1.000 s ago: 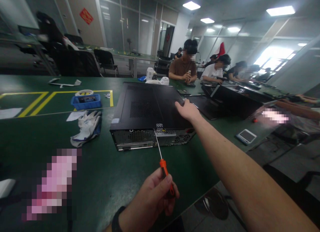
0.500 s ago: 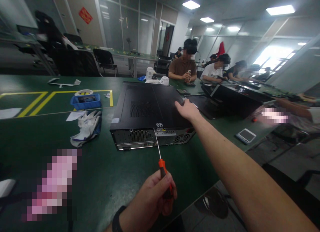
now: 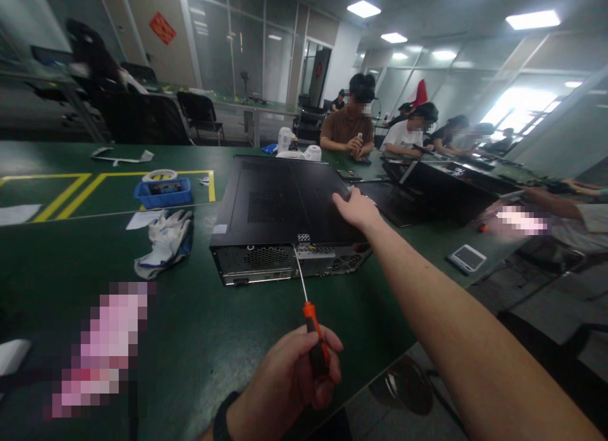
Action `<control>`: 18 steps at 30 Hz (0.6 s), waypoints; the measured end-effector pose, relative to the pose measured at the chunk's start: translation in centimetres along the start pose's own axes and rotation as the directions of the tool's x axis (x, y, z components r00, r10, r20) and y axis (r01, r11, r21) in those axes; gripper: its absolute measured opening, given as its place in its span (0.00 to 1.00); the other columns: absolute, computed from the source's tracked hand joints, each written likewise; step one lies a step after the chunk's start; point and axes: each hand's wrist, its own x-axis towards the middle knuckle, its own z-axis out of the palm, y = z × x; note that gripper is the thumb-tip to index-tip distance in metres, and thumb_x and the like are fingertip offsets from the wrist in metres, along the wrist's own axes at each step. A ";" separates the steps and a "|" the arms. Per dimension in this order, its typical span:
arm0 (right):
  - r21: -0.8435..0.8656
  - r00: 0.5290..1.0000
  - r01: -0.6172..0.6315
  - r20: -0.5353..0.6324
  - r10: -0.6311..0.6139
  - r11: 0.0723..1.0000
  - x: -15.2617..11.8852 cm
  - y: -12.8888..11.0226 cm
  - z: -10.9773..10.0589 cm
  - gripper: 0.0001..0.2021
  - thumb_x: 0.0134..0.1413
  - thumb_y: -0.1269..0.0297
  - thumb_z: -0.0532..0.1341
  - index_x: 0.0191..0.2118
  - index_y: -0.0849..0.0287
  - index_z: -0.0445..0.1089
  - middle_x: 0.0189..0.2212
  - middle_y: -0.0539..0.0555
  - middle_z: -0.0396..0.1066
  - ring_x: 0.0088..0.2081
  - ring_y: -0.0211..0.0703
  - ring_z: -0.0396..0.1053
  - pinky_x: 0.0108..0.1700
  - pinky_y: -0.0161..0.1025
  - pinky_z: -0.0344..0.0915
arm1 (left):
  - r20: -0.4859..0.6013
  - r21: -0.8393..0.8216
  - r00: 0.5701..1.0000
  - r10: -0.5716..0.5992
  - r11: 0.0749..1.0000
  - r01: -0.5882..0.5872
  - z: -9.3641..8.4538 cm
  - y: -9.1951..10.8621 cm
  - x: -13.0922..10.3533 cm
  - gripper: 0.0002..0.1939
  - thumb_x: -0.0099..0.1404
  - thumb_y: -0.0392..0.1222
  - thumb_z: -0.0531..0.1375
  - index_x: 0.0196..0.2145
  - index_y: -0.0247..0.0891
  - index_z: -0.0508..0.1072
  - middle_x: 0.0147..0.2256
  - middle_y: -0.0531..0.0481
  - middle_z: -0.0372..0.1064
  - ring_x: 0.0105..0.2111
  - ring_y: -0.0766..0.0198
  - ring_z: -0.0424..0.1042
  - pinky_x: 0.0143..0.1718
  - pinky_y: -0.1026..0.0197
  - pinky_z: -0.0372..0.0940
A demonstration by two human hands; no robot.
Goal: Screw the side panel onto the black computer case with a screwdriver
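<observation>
A black computer case [image 3: 280, 200] lies flat on the green table, its rear panel with vents and a fan grille facing me. My left hand [image 3: 301, 368] is closed around the orange and black handle of a screwdriver [image 3: 310, 314]. The screwdriver's thin shaft slants up to the top edge of the rear panel, near the middle; its tip is too small to make out. At the case's right edge, my right hand [image 3: 358, 210] holds on, thumb over the top cover, the other fingers partly hidden beyond the edge.
Left of the case are grey-white gloves [image 3: 166, 241], a blue bin [image 3: 164, 194] and a tape roll [image 3: 160, 175]. White devices [image 3: 299, 151] stand behind it. Rightward are another opened case [image 3: 441, 187] and a phone-like device [image 3: 467, 259]. Several people sit at the tables.
The fingers of my left hand have loosened and shifted slightly around the screwdriver handle, which has moved a little to the right. My right hand and the case look almost unchanged.
</observation>
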 end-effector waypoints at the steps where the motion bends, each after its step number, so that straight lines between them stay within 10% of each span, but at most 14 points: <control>1: -0.006 1.000 -0.003 0.001 0.003 1.000 0.0 0.0 0.0 0.37 0.60 0.36 0.49 0.60 0.65 0.60 0.54 0.72 0.68 0.55 0.63 0.68 0.57 0.55 0.62 | 0.004 0.010 1.000 0.002 1.000 -0.002 0.0 0.0 0.0 0.18 0.65 0.53 0.59 0.40 0.33 0.72 0.27 0.51 0.69 0.19 0.73 0.63 0.21 0.67 0.49; 18: -0.026 1.000 -0.004 0.019 0.005 1.000 0.1 -0.2 -0.1 0.36 0.61 0.36 0.49 0.59 0.65 0.60 0.54 0.72 0.68 0.55 0.64 0.68 0.56 0.56 0.63 | -0.098 0.095 0.995 -0.016 0.995 0.026 0.6 0.1 0.0 0.21 0.60 0.58 0.64 0.33 0.37 0.66 0.22 0.55 0.66 0.15 0.76 0.56 0.17 0.69 0.45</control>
